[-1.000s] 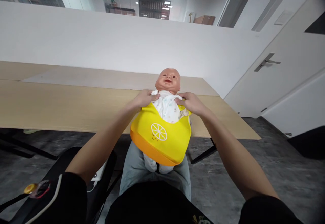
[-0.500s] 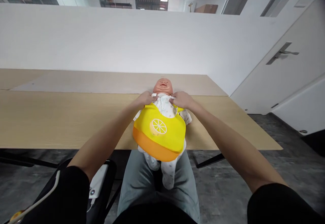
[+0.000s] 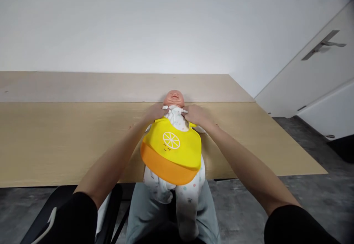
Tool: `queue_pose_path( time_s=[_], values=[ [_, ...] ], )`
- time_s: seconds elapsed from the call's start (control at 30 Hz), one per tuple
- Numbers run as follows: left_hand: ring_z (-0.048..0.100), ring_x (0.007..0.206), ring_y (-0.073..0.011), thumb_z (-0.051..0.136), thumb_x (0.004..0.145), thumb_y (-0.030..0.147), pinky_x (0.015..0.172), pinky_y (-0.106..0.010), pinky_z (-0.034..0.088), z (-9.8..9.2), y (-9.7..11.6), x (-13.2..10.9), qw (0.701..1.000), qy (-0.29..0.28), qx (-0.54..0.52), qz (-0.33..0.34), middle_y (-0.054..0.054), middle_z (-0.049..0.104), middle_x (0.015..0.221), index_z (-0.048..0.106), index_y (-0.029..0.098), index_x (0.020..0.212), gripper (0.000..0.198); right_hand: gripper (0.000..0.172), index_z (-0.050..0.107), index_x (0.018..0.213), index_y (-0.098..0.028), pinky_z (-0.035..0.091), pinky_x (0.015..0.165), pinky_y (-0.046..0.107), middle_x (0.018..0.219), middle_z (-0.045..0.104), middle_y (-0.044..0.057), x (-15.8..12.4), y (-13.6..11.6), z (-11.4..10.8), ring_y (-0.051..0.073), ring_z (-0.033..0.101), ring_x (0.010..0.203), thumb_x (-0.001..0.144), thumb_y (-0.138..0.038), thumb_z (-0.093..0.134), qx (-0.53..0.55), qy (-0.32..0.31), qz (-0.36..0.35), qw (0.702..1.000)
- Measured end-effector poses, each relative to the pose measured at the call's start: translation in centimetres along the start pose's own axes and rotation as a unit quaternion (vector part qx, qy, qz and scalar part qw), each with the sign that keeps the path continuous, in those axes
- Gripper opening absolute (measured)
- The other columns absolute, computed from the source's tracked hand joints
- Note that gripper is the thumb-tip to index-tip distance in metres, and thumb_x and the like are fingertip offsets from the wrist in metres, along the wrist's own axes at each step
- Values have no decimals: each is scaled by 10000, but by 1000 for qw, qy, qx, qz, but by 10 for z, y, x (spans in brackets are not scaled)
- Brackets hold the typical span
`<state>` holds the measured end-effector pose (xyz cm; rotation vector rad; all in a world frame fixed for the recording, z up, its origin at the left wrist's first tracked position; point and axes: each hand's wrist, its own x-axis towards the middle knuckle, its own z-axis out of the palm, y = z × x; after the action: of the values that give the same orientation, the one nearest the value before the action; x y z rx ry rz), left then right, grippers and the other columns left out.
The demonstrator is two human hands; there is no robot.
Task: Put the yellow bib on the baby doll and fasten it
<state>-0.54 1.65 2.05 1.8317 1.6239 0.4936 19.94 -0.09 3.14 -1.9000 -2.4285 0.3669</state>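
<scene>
A vinyl baby doll (image 3: 173,99) in a white printed sleepsuit (image 3: 177,121) lies on its back on the pale wooden worktop (image 3: 55,144), head toward the far side, legs running past the near edge above grey trousers (image 3: 143,218). A yellow-and-orange silicone bib (image 3: 170,155) covers its chest. The left hand (image 3: 156,113) and right hand (image 3: 195,114) sit at the doll's neck, each grip pinched closed on the bib's collar ends.

The left hand (image 3: 155,113) and right hand (image 3: 195,114) are fiddling right at the neck of a baby doll (image 3: 173,100). It's lying on a wooden table (image 3: 69,144), wearing a yellow bib (image 3: 168,155).
</scene>
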Motion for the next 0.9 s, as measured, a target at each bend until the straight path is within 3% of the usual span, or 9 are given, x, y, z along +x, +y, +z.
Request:
queue_pose_path(
  time_s=[0.17, 0.33, 0.4, 0.47, 0.57, 0.63, 0.77, 0.9],
  values=[
    [643, 710, -239, 621, 744, 503, 621, -261, 420, 3, -8, 14, 1000, -9, -13, 2, -63, 685, 630, 664, 180, 622, 348, 309, 691, 1012, -195, 330, 607, 273, 996, 713, 102, 14, 17, 9, 228, 630, 837, 878, -412, 516, 27, 1, 2, 1000],
    [606, 647, -178, 666, 714, 467, 548, -221, 390, -21, -12, 18, 997, -11, -57, 59, -25, 702, 679, 736, 197, 737, 280, 294, 712, 998, -198, 372, 596, 225, 925, 715, 46, 16, 34, -9, 147, 601, 720, 844, -409, 577, 220, -9, 9, 975],
    [546, 557, -137, 688, 698, 417, 489, -208, 349, -37, -4, 17, 992, 34, -103, 59, -12, 684, 667, 747, 197, 824, 259, 290, 706, 985, -170, 368, 549, 221, 852, 698, 49, 19, 36, -26, 127, 563, 637, 824, -384, 596, 311, 48, 31, 949],
    [483, 498, -100, 673, 728, 391, 458, -194, 321, -51, 7, 16, 975, 107, -177, 76, 0, 640, 637, 720, 178, 789, 227, 259, 688, 949, -136, 349, 515, 214, 767, 657, 48, 29, 35, -42, 107, 522, 581, 821, -339, 589, 383, 139, 31, 913],
    [424, 467, -73, 650, 781, 389, 448, -181, 314, -62, 18, 23, 922, 243, -293, 71, 23, 518, 558, 621, 167, 671, 250, 264, 632, 876, -120, 391, 567, 217, 757, 592, 48, 56, 36, -54, 103, 533, 638, 872, -367, 538, 419, 312, 22, 853],
    [392, 458, -66, 641, 804, 384, 441, -180, 310, -61, 16, 34, 890, 300, -340, 48, 36, 461, 543, 574, 176, 645, 270, 321, 592, 862, -136, 429, 630, 237, 806, 571, 53, 76, 41, -51, 117, 557, 720, 916, -427, 469, 411, 387, 35, 825],
    [390, 484, -74, 631, 825, 423, 440, -182, 320, -48, -6, 66, 849, 361, -383, -33, 40, 441, 563, 537, 195, 665, 293, 398, 548, 880, -169, 466, 724, 279, 892, 566, 67, 104, 50, -27, 162, 572, 870, 944, -521, 374, 393, 437, 74, 805],
    [437, 512, -85, 582, 835, 507, 483, -197, 359, -39, -27, 87, 825, 389, -403, -79, 40, 457, 603, 509, 212, 706, 330, 343, 547, 925, -173, 472, 750, 282, 926, 565, 70, 109, 49, -3, 167, 572, 875, 906, -503, 456, 417, 403, 93, 810]
  ],
)
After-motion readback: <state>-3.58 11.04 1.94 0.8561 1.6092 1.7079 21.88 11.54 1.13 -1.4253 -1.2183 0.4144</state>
